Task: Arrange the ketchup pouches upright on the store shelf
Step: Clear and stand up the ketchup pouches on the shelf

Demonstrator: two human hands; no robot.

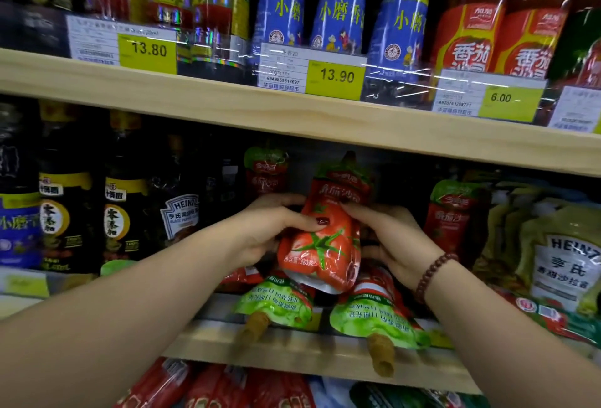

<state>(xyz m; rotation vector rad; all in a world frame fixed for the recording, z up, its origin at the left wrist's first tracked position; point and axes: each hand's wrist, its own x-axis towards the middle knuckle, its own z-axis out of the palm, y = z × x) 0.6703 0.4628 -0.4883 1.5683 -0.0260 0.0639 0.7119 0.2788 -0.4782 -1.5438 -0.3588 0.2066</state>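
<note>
A red ketchup pouch (327, 238) with a tomato picture and a green top stands nearly upright at the middle of the lower shelf, held between both hands. My left hand (270, 228) grips its left side, thumb across the front. My right hand (393, 238) holds its right side. Below it, two more ketchup pouches lie flat with their spouts sticking out over the shelf edge, a left one (276, 302) and a right one (374, 316). Upright ketchup pouches stand behind on the left (266, 170) and on the right (455, 212).
Dark sauce bottles (125, 212) fill the lower shelf's left side, and green Heinz pouches (562, 261) its right. The wooden upper shelf board (292, 114) hangs close above the held pouch, with bottles and price tags on it. More red packs (208, 388) sit on the shelf below.
</note>
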